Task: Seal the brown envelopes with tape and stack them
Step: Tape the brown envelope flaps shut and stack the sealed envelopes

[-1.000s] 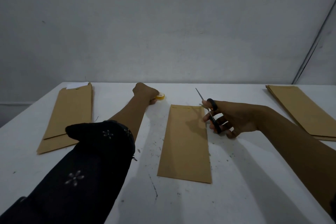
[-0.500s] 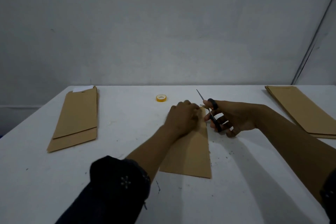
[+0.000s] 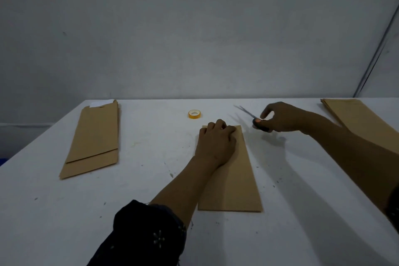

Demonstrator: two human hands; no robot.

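One envelope (image 3: 235,170) lay flat mid-table; your left hand (image 3: 217,143) pressed curled fingers on its top edge, likely smoothing tape. Your right hand (image 3: 280,117) gripped the scissors (image 3: 255,120) aside, near the tape roll (image 3: 194,114).

No text, label or number can be read anywhere: the envelopes (image 3: 235,170) are plain brown (the tape roll (image 3: 194,114) at 12 o'clock too blurred to tell)
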